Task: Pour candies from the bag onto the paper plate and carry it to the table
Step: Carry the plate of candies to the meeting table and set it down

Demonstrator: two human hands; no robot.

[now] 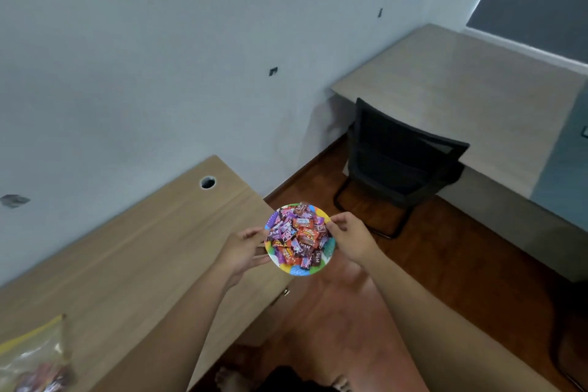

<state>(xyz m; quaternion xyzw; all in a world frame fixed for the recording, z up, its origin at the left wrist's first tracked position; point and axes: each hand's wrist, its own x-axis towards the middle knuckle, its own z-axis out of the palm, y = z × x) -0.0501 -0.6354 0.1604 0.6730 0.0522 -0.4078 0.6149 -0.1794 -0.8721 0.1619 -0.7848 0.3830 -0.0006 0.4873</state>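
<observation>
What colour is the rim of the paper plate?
Multicoloured: green, yellow, blue and orange patches on the paper plate, seen in the head view.

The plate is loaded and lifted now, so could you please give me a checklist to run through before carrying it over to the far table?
1. Both hands on the plate: ok. Left hand and right hand grip opposite rims.
2. Candies contained: ok. They are heaped within the rim, none seen falling.
3. Plate level: cannot tell exactly; it looks roughly flat, and a paper plate may sag.
4. Landing spot: ok. The visible part of the far table looks bare.
5. Path: not ok for a straight line. The chair stands at that table's near edge, so go around it.
6. Bag left behind: ok. It lies on the near desk, some candies inside.
</observation>
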